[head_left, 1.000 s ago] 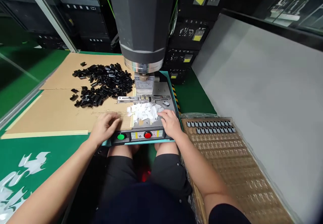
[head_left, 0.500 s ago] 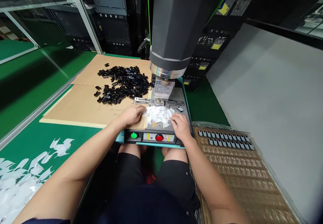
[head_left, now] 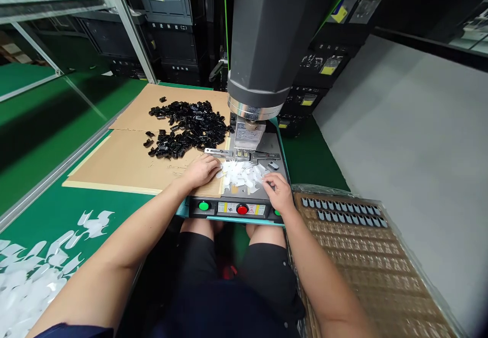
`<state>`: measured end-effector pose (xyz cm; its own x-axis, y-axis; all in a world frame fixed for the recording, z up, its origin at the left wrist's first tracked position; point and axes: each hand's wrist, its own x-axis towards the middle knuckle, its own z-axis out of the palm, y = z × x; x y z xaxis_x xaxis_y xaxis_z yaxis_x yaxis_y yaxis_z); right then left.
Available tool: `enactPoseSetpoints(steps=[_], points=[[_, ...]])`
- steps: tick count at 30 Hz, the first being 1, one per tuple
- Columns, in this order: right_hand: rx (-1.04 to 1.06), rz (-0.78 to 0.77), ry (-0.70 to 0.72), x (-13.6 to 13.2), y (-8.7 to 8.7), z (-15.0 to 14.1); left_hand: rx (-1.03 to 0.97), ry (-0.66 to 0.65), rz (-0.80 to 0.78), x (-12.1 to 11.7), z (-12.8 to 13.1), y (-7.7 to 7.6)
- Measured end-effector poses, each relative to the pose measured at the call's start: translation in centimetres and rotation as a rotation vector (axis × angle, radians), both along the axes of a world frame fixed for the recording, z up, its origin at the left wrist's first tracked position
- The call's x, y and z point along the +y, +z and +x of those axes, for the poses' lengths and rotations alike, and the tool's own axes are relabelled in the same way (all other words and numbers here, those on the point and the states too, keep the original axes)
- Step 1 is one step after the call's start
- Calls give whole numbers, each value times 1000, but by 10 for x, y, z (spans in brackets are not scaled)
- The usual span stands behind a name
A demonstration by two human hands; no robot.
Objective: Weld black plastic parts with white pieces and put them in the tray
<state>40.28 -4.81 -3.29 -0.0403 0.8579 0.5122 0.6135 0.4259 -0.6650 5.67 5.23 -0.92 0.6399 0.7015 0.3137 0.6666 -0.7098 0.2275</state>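
A heap of thin white plastic film pieces (head_left: 241,173) lies on the grey machine bed, between my two hands. My left hand (head_left: 202,170) rests at the heap's left edge, fingers curled together; whatever is at their tips is too small to make out. At the heap's right edge, my right hand (head_left: 279,191) has thumb and fingers closed near one another, and I cannot make out what they hold. Just behind the heap sits a metal fixture (head_left: 242,153) below the machine's head (head_left: 259,94). A small dark part with a light face (head_left: 273,165) lies right of the heap.
Small black plastic parts (head_left: 190,127) are piled on brown cardboard (head_left: 125,162) to the left. More white film pieces (head_left: 30,282) cover the green table at lower left. A tray (head_left: 358,256) at right holds rows of grey parts. A green button (head_left: 204,205) and red button (head_left: 242,209) face me.
My right hand has shifted slightly right, away from the middle of the heap, uncovering part of a green button. My left hand stays at the heap's left edge. The view has moved a little.
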Motion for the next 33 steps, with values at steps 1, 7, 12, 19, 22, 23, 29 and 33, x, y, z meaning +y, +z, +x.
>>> enactPoseSetpoints(steps=[1, 7, 12, 19, 22, 23, 29, 33], points=[[4, 0, -6, 0, 0, 0, -2, -14, 5, 1, 0, -1], [-1, -17, -34, -1, 2, -1, -51, -61, -72, 2, -6, -7], [7, -26, -66, -1, -1, -1, -170, 7, -179, 1, -8, -7], [99, -84, -147, -4, -11, 0, -397, 90, -332, -3, -7, -3], [74, -79, -191, -2, -5, -3, -452, 152, -391, -9, -5, 5], [41, -67, -213, 0, -1, -5, -472, 173, -399, -11, -2, 8], [-77, 64, -218, 37, 19, -32, -570, 189, -236, -3, 38, 21], [-185, 67, -227, 68, 21, -53, -551, 200, -131, 15, 74, 14]])
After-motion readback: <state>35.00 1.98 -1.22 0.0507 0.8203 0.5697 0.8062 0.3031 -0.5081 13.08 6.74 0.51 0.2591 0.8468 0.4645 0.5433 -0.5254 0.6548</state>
